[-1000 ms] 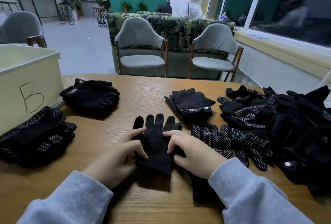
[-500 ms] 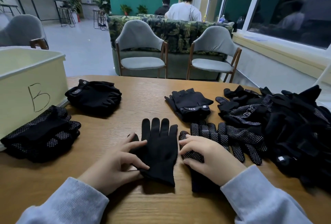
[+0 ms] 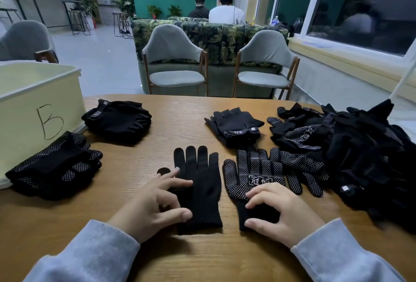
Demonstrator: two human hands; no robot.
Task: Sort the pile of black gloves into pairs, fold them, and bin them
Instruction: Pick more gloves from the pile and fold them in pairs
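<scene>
On the desk just ahead of the person, a plain black glove lies flat beside a dotted glove. Both look light, limp and floppy, the dots likely grippy; each is best taken at the cuff. The left hand rests loosely spread on the plain one's edge; the right hand presses the dotted cuff.
</scene>
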